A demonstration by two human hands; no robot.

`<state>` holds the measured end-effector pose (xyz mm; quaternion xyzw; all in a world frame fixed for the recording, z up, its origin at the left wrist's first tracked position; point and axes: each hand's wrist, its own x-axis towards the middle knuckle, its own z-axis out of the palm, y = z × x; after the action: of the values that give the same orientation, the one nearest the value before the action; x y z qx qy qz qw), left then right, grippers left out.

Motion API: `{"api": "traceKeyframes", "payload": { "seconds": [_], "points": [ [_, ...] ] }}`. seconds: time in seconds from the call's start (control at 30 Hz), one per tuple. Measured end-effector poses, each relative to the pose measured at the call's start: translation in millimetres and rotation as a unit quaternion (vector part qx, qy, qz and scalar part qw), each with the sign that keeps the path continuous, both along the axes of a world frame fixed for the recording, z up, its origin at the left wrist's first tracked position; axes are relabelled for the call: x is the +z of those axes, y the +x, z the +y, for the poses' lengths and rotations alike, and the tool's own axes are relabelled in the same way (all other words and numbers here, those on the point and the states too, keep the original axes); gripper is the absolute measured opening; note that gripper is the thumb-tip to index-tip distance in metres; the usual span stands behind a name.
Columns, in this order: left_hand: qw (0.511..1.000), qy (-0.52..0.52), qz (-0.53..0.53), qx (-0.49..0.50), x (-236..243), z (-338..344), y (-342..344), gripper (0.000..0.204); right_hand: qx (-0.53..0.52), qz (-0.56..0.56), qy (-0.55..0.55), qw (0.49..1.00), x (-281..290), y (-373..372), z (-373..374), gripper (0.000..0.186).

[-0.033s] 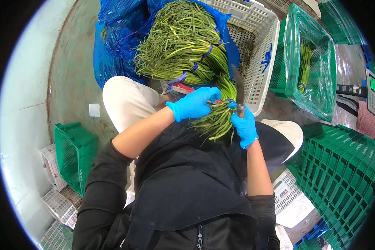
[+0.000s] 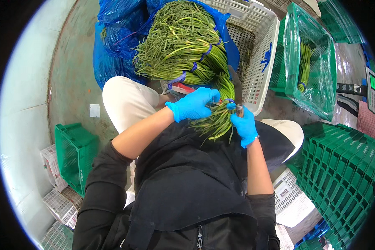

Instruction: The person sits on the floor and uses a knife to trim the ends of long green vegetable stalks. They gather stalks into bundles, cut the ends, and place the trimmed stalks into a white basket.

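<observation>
Sits with right hand [image 2: 245, 127] closed around a wooden-handled knife [image 2: 240, 111], blade pointing away alongside the near bunch [image 2: 216, 121] of green stems. Has left hand [image 2: 196, 105] narrow and curled at the left of that bunch, close to its purple band [image 2: 230, 101]; cannot tell whether gripping the stems or merely pressing against them, nor identify a red object [image 2: 182, 87] just beyond the knuckles. Places the near bunch left of the white crate [image 2: 254, 93]'s near corner, with loose ends spread toward the black apron [image 2: 183, 191].

Looks, as a judgement, only partway along. Already includes several purple-tied bunches within the large heap [image 2: 179, 37] on the blue bag [image 2: 233, 52], by the white crate's left edge. Also includes one banded bunch [image 2: 305, 64] inside the plastic-lined green crate [image 2: 291, 50], between its left and right edges. Leaves the near bunch apparently unfinished, with ragged ends, and most visible stems outside the green crate.
</observation>
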<state>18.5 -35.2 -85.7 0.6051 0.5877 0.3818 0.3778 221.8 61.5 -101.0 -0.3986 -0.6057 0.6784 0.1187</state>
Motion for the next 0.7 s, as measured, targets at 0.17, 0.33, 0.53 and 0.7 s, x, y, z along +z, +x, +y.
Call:
{"api": "traceKeyframes", "payload": {
  "seconds": [0.17, 0.33, 0.53, 0.7],
  "points": [
    [0.993, -0.105, 0.043, -0.014, -12.1, 3.8, 10.6, 0.035, 0.086, -0.088, -0.013, 0.992, 11.3, -2.9, 6.0, 0.030],
    [0.959, -0.226, -0.114, -0.126, -43.7, 16.2, 11.6, 0.021, 0.121, -0.106, 0.030, 0.987, 5.3, 2.0, 3.5, 0.029],
    [0.886, -0.326, -0.323, -0.065, -53.8, 10.1, 9.5, 0.023, 0.075, -0.069, -0.048, 0.994, -0.3, 15.3, 3.1, 0.024],
    [0.891, -0.318, -0.302, -0.115, -52.9, 11.4, 8.4, 0.033, 0.024, -0.143, 0.081, 0.986, 15.1, 3.8, -12.0, 0.036]
  ]
}}
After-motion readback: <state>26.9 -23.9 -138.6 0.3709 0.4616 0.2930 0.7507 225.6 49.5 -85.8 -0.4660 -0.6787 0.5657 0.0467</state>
